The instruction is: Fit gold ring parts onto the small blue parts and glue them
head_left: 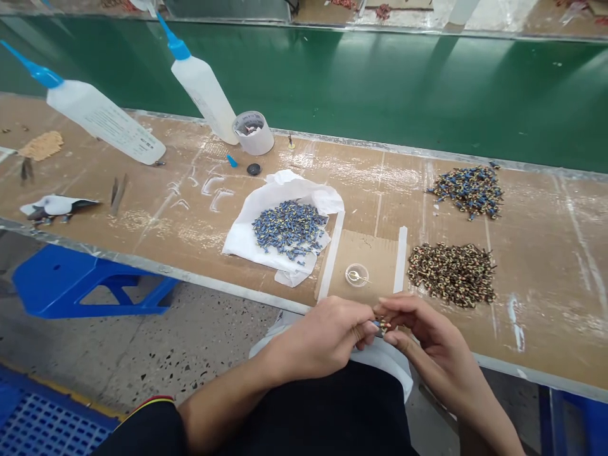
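Note:
Just over the table's front edge, my left hand (337,330) pinches a small blue part (379,323) with a yellowish and reddish end. Facing it, my right hand (434,335) curls its thumb and fingers around that end; what its fingertips grip is too small to make out. Beyond the hands stands a small clear round dish (356,275) with whitish stuff and a thin pin in it. A pile of tiny blue parts (289,228) lies on white paper (242,231) to the left. To the right is a heap of dark brown parts with ring-like ends (451,273).
Farther right lies a pile of blue-and-brown pieces (468,190). Two blue-nozzled white bottles (109,120) lean at the left, near a tape roll (254,136), a black cap (254,169) and tweezers (118,193). A green belt (380,95) runs behind; a blue stool (61,285) is below.

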`<state>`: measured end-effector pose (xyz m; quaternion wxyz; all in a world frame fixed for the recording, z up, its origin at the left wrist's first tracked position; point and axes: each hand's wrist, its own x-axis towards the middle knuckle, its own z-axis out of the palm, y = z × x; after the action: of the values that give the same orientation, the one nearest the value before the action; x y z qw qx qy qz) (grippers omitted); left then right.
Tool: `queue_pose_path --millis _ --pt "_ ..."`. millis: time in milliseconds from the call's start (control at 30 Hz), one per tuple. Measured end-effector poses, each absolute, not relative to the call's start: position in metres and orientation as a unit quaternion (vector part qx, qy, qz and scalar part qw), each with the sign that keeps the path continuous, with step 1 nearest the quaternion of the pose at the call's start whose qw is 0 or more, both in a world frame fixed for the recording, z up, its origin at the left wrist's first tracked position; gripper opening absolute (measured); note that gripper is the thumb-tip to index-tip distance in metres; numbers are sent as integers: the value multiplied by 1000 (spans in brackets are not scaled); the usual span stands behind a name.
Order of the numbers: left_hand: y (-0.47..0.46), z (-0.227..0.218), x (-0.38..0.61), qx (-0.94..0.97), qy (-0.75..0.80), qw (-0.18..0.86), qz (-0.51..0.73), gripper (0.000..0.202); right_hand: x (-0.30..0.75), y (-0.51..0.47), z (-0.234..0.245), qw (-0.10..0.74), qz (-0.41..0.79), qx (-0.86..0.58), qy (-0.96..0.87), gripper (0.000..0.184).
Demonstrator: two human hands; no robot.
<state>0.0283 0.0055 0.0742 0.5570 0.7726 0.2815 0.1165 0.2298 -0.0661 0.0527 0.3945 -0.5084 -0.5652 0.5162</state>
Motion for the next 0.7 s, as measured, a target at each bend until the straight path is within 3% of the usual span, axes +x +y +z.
queue_pose_path --millis 67,200,433,533,700 --pt "6 75 26 704 279 646 95 34 234 -67 53 393 485 -495 -604 31" --pt "7 74 25 553 259 789 68 50 237 -65 57 398 456 -474 -639 21" --pt "-2 63 33 430 229 870 74 63 232 -60 57 441 465 -471 -607 16" --pt "-5 64 34 492 263 824 100 65 229 -62 52 456 488 -491 -559 13" --pt "-7 69 30 741 327 574 121 39 222 -68 42 481 518 -520 -480 9"
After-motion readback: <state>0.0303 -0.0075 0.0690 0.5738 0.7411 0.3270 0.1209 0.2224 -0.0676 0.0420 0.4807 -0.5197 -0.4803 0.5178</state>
